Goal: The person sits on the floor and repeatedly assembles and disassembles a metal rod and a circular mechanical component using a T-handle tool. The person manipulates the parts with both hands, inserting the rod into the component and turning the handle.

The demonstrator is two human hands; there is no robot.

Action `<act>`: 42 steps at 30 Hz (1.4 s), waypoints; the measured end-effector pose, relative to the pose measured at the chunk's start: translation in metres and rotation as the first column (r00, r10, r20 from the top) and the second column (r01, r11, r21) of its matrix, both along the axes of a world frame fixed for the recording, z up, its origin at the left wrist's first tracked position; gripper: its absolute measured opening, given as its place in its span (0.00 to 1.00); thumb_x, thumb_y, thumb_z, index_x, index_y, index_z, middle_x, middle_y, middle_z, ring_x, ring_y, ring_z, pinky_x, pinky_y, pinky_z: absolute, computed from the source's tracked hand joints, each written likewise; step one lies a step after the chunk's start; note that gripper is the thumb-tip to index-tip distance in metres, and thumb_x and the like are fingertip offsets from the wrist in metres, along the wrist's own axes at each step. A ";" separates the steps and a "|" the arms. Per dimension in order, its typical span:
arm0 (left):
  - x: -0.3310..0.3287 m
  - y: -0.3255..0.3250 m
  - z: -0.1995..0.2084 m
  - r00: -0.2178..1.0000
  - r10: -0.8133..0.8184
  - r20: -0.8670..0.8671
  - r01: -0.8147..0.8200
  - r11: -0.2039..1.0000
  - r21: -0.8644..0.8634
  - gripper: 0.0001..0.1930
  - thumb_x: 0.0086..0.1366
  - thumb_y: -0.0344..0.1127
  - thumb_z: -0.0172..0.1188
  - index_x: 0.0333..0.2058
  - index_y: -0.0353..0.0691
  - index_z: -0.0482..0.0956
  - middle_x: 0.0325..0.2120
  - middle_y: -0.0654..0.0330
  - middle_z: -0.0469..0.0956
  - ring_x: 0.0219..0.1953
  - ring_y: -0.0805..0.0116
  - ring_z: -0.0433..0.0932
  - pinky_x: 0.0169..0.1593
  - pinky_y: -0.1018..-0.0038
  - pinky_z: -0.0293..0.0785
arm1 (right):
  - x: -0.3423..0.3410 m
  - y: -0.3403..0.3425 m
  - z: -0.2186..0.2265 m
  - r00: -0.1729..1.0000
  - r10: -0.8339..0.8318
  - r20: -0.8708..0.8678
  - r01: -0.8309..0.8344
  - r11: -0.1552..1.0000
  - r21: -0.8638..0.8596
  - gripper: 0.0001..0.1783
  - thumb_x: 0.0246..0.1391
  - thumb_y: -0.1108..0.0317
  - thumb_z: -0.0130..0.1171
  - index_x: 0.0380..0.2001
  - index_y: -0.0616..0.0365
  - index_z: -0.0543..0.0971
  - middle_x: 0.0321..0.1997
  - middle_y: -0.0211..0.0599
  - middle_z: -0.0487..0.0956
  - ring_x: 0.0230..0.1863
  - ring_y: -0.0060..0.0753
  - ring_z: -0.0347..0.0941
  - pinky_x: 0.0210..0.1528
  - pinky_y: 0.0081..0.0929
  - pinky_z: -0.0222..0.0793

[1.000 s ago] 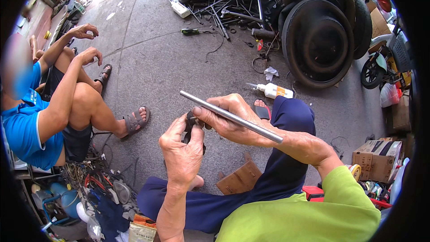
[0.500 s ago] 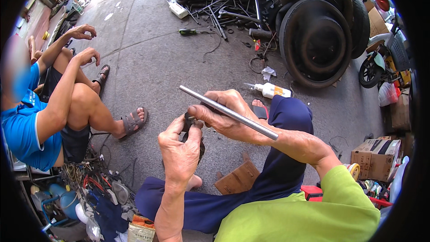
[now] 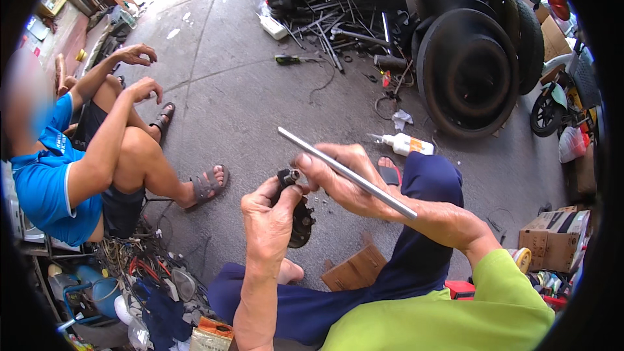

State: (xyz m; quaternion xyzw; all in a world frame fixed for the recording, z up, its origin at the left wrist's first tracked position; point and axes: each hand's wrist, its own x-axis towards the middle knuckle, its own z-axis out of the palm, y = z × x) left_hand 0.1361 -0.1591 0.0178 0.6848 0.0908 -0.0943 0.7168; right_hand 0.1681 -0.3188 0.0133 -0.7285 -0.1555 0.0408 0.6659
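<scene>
My left hand (image 3: 268,211) is closed around a black mechanical part (image 3: 300,226). Its narrow neck, with a bare metal end, sticks up between thumb and fingers, and a rounded, knobbly body hangs below; its exact kind I cannot make out. Across my right hand (image 3: 341,164) lies a long straight steel rod (image 3: 348,172), slanting from upper left down toward my wrist. The right hand is closed on the rod, its thumb and fingertips close beside the metal end. Whether those fingertips touch the part is unclear.
A wooden block (image 3: 356,268) lies by my legs. Ahead are a white bottle (image 3: 407,144), a screwdriver (image 3: 286,60), piled metal rods (image 3: 325,23) and a large black wheel (image 3: 468,71). At left sits another person (image 3: 52,182); tangled cables (image 3: 130,253) lie nearby. Cartons (image 3: 552,237) stand right.
The view has shifted slightly, so the surroundings sit further right and lower. My right fingertips have drawn away from the part, and its metal end and round body now show more.
</scene>
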 end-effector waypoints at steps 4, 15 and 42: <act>0.008 0.016 0.011 0.988 0.152 -0.014 -0.152 0.980 -0.127 0.09 0.61 0.25 0.57 0.39 0.30 0.81 0.27 0.61 0.81 0.28 0.78 0.76 0.36 0.82 0.72 | -0.001 -0.006 0.016 0.965 0.114 -0.236 -0.135 0.988 -0.074 0.32 0.63 0.44 0.49 0.33 0.69 0.82 0.14 0.36 0.74 0.17 0.23 0.70 0.18 0.24 0.63; 0.003 0.006 -0.008 1.000 0.027 0.002 -0.027 1.000 -0.016 0.06 0.62 0.29 0.59 0.34 0.34 0.83 0.24 0.66 0.79 0.25 0.84 0.73 0.27 0.84 0.68 | 0.004 -0.006 0.024 0.981 -0.065 -0.185 0.045 0.993 -0.111 0.25 0.47 0.56 0.70 0.41 0.67 0.81 0.31 0.37 0.82 0.24 0.18 0.70 0.25 0.20 0.66; -0.003 -0.003 -0.001 0.995 -0.095 -0.034 0.096 0.995 0.029 0.06 0.64 0.26 0.58 0.36 0.31 0.82 0.25 0.68 0.79 0.27 0.85 0.72 0.30 0.85 0.69 | 0.003 -0.003 -0.002 0.961 -0.007 -0.276 0.007 1.000 -0.003 0.19 0.49 0.60 0.66 0.36 0.66 0.80 0.25 0.37 0.80 0.23 0.19 0.71 0.24 0.22 0.68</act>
